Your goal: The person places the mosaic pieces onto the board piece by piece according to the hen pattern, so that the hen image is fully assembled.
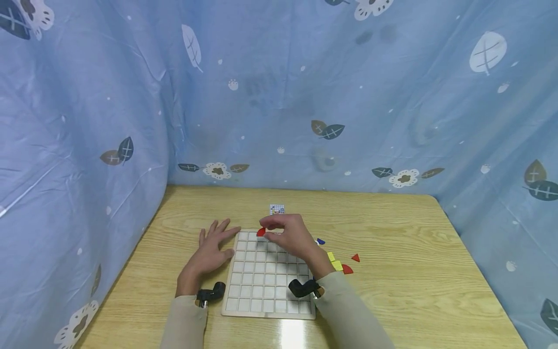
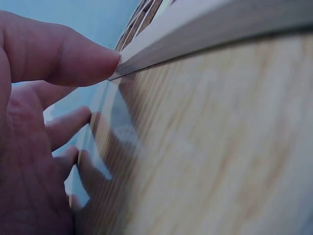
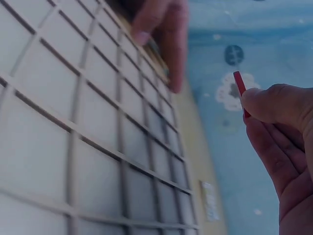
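Observation:
Over the far edge of a wooden grid board (image 1: pixel 257 278), my right hand (image 1: pixel 293 236) pinches a red quarter-circle piece (image 1: pixel 260 232) between thumb and fingers. The right wrist view shows the red piece (image 3: pixel 239 88) edge-on, held above the board's white squares (image 3: pixel 100 115). My left hand (image 1: pixel 212 250) lies at the board's left side with its fingers spread over the table. In the left wrist view the thumb (image 2: pixel 83 56) touches the board's wooden edge (image 2: pixel 186 41), and the other fingers stretch out straight beyond it.
Right of the board lie yellow pieces (image 1: pixel 337 265), another red quarter-circle (image 1: pixel 347 269), a red triangle (image 1: pixel 355 258) and a blue piece (image 1: pixel 321 241), partly behind my right forearm. A small printed pattern card (image 1: pixel 276 209) lies behind the board. Blue patterned curtain (image 1: pixel 279 97) surrounds the table.

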The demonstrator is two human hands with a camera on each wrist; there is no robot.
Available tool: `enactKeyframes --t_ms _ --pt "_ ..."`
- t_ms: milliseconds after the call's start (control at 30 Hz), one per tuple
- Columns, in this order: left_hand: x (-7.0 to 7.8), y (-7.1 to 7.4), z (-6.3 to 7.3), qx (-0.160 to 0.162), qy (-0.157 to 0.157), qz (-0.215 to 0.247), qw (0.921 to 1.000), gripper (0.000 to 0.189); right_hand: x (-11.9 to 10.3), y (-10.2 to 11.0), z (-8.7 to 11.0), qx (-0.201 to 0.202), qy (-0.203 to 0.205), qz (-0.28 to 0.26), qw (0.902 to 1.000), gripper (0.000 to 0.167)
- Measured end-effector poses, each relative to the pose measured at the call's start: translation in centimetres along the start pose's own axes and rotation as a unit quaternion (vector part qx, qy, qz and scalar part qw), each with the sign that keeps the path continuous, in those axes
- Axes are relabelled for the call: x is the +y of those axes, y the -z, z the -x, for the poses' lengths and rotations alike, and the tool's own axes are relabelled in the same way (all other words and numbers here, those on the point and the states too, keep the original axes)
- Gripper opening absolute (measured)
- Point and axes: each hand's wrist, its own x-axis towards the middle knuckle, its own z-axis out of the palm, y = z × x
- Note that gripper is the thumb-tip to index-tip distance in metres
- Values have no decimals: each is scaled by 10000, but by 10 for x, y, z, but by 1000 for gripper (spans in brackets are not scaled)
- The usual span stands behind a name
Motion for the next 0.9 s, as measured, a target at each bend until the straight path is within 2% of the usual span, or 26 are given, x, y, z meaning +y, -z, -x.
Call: enactKeyframes --t_ms 133,267,467,900 --pt "0 0 0 -16 41 -29 10000 67 5 -16 -3 -217 -183 -50 9996 33" --pt "0 0 0 5 18 -19 10000 67 12 -30 -5 -329 -132 -53 9994 33" --pt "1 0 0 6 4 22 10000 67 20 -44 -6 -425 -143 224 9987 31" --pt "-1 0 -1 -1 -7 8 10000 68 14 -48 -5 -583 -161 720 9956 36"
